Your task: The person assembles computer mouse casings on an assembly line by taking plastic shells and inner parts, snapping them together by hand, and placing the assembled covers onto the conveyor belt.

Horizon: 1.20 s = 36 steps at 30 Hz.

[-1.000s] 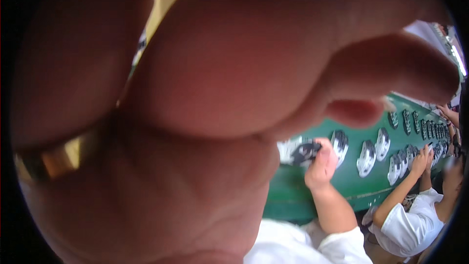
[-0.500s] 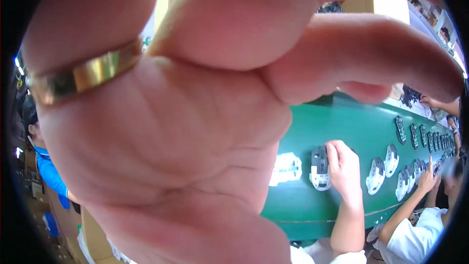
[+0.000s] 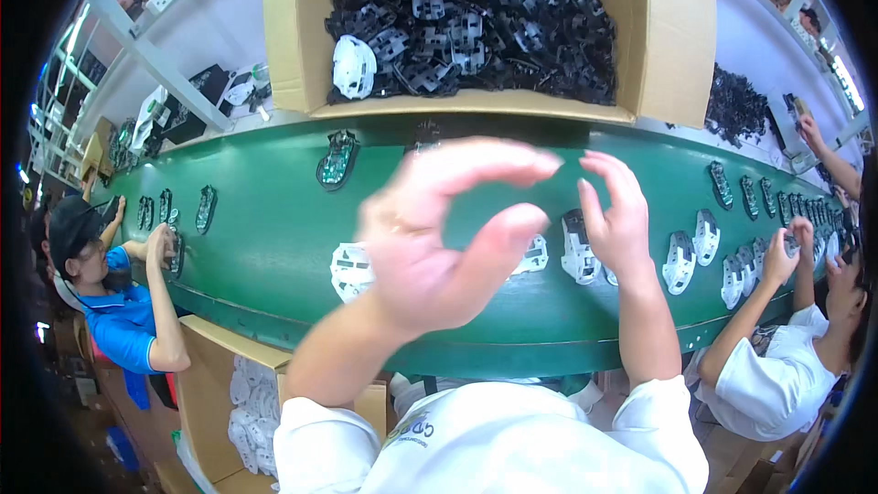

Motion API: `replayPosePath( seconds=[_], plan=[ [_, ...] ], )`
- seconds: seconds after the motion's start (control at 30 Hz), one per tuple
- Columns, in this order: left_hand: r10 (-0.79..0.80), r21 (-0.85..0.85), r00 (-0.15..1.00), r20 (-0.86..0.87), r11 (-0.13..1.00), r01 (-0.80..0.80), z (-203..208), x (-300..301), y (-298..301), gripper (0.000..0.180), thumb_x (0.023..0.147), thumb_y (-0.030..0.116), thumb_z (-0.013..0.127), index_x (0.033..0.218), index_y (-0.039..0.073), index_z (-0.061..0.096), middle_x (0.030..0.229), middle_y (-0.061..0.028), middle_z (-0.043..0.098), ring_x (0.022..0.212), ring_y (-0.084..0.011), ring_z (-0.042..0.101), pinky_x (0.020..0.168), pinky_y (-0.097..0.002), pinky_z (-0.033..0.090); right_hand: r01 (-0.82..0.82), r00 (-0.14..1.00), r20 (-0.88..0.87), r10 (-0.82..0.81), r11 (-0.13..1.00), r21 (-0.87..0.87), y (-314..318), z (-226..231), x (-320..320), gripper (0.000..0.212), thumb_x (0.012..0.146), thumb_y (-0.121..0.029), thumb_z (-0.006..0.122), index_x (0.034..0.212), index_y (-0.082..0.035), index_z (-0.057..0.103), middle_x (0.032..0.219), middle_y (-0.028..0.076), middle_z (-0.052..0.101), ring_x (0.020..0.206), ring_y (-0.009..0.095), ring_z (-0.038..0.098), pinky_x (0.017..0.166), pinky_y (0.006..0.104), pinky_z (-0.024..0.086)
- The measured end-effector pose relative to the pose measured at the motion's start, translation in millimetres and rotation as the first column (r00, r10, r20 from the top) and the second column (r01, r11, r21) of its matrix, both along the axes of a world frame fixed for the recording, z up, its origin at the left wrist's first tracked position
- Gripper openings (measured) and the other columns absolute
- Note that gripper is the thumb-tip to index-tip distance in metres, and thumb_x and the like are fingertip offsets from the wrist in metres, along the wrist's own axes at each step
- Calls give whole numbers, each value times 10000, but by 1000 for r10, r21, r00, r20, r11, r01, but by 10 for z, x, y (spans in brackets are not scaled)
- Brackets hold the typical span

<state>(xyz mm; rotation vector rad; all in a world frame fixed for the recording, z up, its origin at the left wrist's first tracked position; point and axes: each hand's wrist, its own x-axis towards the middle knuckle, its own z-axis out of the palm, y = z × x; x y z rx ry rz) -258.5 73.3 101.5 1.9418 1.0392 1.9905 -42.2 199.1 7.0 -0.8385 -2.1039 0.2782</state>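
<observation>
L hand dropped back over green worktop, R hand nr blk/wht shell.

Factory: co-workers along green worktable

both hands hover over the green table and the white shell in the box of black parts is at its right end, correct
Not quite: in the head view, the white shell lies at the left end of the cardboard box. Both hands hover over the green table.
</observation>
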Motion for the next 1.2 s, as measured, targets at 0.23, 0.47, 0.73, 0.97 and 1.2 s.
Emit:
replayPosePath(
  seconds=[0.23, 0.47, 0.73, 0.97, 1.2],
  plan=[
    [26, -338, 604, -796, 809, -480, -1461, 661, -363, 584, 836, 262, 753, 1392, 159, 606, 1440, -231, 522, 1280, -433, 531, 1091, -556, 411, -98, 986, 126, 110, 991, -95, 1238, 166, -755, 283, 909, -79, 618, 1172, -105, 718, 1067, 179, 718, 1003, 359, 692, 881, 430, 561],
    [217, -115, 426, -878, 769, -629, -1725, 34, -529, 502, 833, 105, 618, 1327, 191, 659, 1387, -150, 605, 1243, -397, 574, 971, -534, 491, 163, 770, 635, 57, 946, -281, 1659, 189, -1454, 277, 880, -223, 656, 1112, -123, 770, 1192, 170, 728, 1114, 356, 695, 973, 468, 559],
    [225, -257, 584, -780, 736, -626, -1612, -918, -866, 504, 812, 30, 692, 1311, 45, 623, 1378, -277, 570, 1212, -475, 580, 1017, -514, 493, 148, 958, 287, -32, 907, -395, 1535, 286, -1203, 332, 821, -384, 747, 970, -88, 751, 1037, 183, 748, 1026, 356, 707, 937, 445, 556],
    [96, -348, 505, -858, 616, -707, -1643, -940, -593, 651, 793, 127, 782, 1388, 77, 524, 1421, -286, 525, 1267, -483, 531, 1028, -519, 474, -76, 863, -503, 40, 996, -51, 1012, 187, -752, 239, 875, -117, 728, 1067, -43, 605, 918, 134, 657, 866, 312, 663, 798, 395, 524],
    [6, -669, 980, 197, 732, 130, -1309, -214, -111, 590, 847, 49, 693, 1400, -33, 504, 1316, -129, 604, 1220, -229, 600, 1065, -376, 469, -748, 575, -805, 145, 493, -445, -203, -147, -118, 388, 954, 8, 681, 1313, -36, 543, 1105, 49, 619, 956, 114, 647, 859, 285, 562]
  ],
)
